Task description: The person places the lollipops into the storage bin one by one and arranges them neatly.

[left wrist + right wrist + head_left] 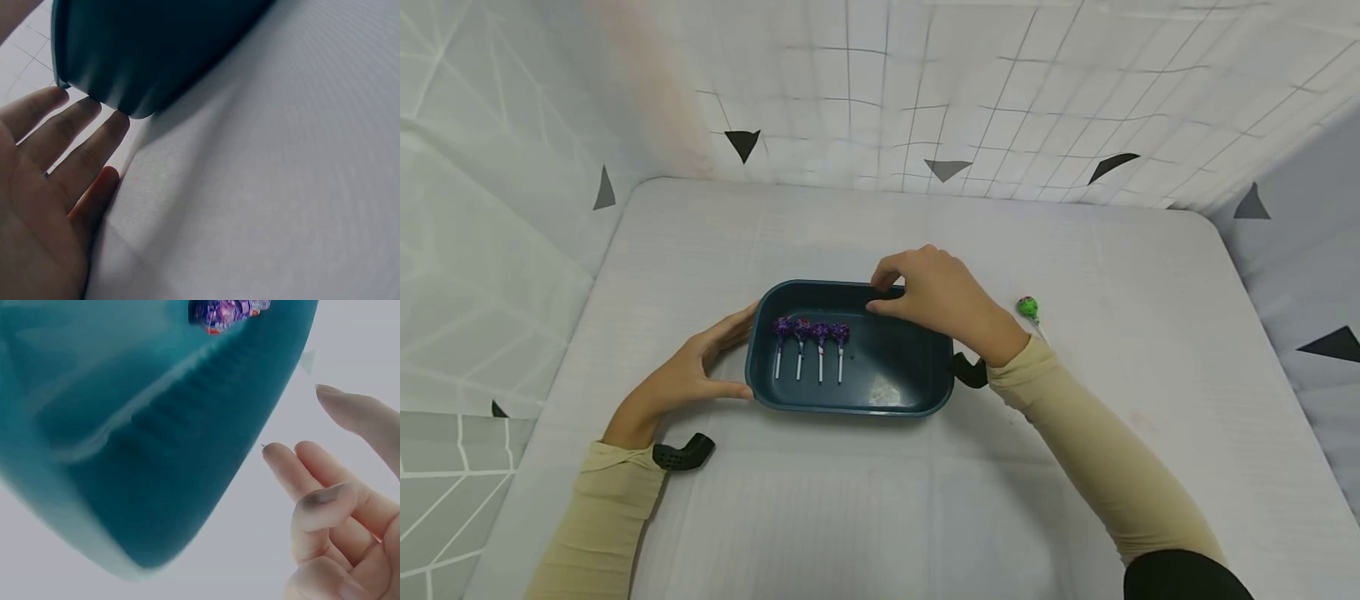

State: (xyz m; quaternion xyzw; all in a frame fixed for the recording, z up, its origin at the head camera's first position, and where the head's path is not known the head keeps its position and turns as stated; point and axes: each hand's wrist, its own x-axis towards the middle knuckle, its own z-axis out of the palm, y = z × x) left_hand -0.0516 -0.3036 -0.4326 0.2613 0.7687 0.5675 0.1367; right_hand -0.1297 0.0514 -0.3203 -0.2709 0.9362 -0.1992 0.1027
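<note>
With straight fingers the left hand (683, 373) is touching the left edge of the tray (898, 362), while the right hand (942, 292), relaxed and holding nothing, is hovering by its far edge, so uneven pushing could be rolling the purple lollipops (820, 332), nearer that left edge, askew.

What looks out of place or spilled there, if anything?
Only the green lollipop stands out: it lies alone on the table, right of the tray, while four purple lollipops lie side by side inside. I see nothing spilled.
</note>
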